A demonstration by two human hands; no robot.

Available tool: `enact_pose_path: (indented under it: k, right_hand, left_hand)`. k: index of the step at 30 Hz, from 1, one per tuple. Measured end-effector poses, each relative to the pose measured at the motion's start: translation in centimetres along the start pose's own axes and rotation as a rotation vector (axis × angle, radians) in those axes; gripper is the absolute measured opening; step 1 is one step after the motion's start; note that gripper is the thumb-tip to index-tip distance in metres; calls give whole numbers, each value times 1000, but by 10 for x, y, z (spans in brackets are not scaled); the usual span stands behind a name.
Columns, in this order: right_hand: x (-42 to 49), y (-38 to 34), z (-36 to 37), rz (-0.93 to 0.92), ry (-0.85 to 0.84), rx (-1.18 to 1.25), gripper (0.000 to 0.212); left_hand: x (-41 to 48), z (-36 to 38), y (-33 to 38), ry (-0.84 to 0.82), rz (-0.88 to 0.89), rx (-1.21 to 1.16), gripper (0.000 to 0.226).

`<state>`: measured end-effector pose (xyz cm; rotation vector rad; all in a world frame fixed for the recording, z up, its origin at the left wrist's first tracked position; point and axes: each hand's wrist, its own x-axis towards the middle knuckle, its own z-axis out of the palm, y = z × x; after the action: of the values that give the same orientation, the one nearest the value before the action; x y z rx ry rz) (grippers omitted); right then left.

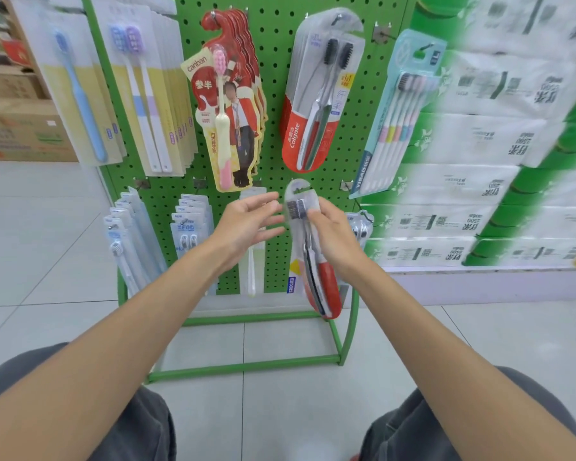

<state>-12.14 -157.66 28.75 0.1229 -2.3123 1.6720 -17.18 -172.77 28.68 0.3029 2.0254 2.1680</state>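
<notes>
Gripping the toothbrush pack (310, 257) in the right hand (335, 237), thumb and fingers curling round its middle, in front of the lower part of the green pegboard rack (273, 154). Holding its long axis nearly upright, bristle end pointing up and slightly left, red handle end pointing down toward the near right. Holding the left hand (246, 224) just left of it, fingers straight and spread wide, tips beside the pack's upper edge; touching or not, impossible to tell.
</notes>
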Motion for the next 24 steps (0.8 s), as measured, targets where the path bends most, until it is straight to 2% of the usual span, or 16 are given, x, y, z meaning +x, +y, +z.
enact_pose_path:
  k: [2, 6, 9, 11, 15, 19, 22, 24]
  right_hand:
    - [1, -8, -6, -28, 75, 75, 25]
    - [4, -19, -12, -97, 110, 129, 26]
    - [9, -28, -18, -140, 143, 102, 26]
    - [15, -34, -23, -172, 158, 25, 26]
    - [32, -70, -42, -248, 274, -100, 42]
    - [60, -130, -72, -431, 396, -245, 33]
    - [90, -177, -93, -456, 369, -462, 33]
    - [112, -201, -103, -384, 264, -642, 36]
  left_hand:
    - [-2, 1, 4, 21, 55, 111, 42]
    - [-6, 4, 18, -59, 68, 62, 31]
    - [-5, 4, 40, -37, 119, 153, 30]
    - [-4, 5, 58, -21, 191, 249, 24]
    - [-3, 3, 102, 66, 322, 384, 17]
    - [1, 0, 152, 183, 413, 490, 20]
    - [7, 4, 187, 213, 440, 604, 25]
    - [15, 6, 204, 242, 444, 680, 25]
